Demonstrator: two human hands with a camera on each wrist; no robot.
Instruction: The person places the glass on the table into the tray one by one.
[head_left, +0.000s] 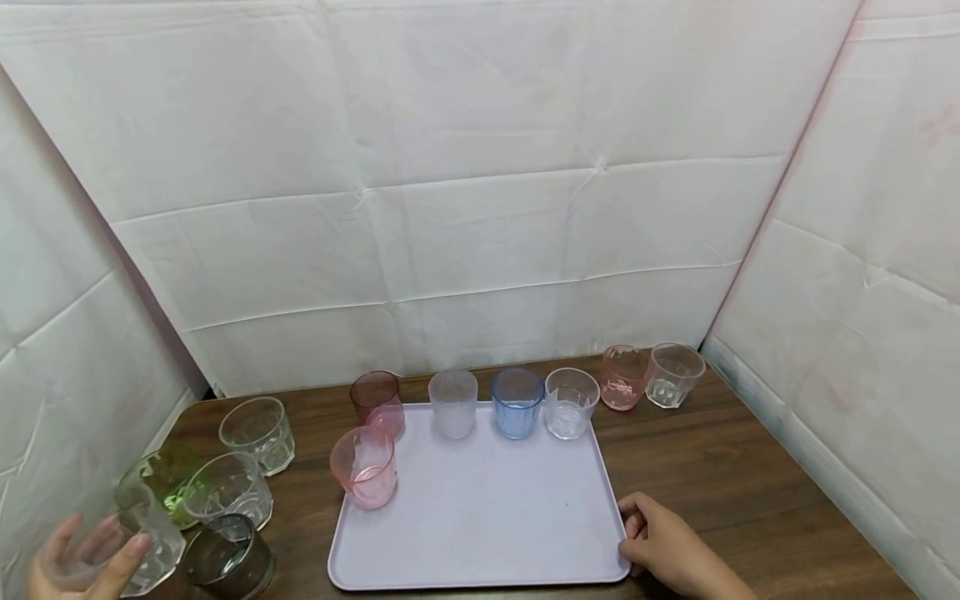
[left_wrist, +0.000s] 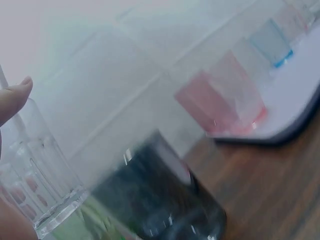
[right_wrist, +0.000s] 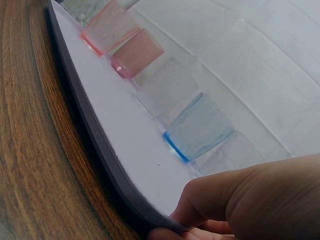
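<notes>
My left hand (head_left: 93, 562) grips a clear faceted glass (head_left: 150, 542) at the table's front left corner; in the left wrist view my thumb (left_wrist: 12, 100) lies against that glass (left_wrist: 37, 185). My right hand (head_left: 637, 533) holds the front right corner of a lavender tray (head_left: 487, 517), fingers curled over its edge (right_wrist: 165, 212). On the tray stand a pink cup (head_left: 363, 467) and, along the back, a dark pink cup (head_left: 377, 400), a frosted cup (head_left: 453, 402), a blue cup (head_left: 517, 402) and a clear cup (head_left: 570, 402).
Left of the tray stand a dark grey glass (head_left: 228, 554), a green glass (head_left: 161, 479) and two clear glasses (head_left: 227, 492) (head_left: 257, 433). A pink cup (head_left: 622, 377) and a clear cup (head_left: 673, 375) stand behind the tray's right corner. White cloth walls enclose the wooden table (head_left: 750, 483).
</notes>
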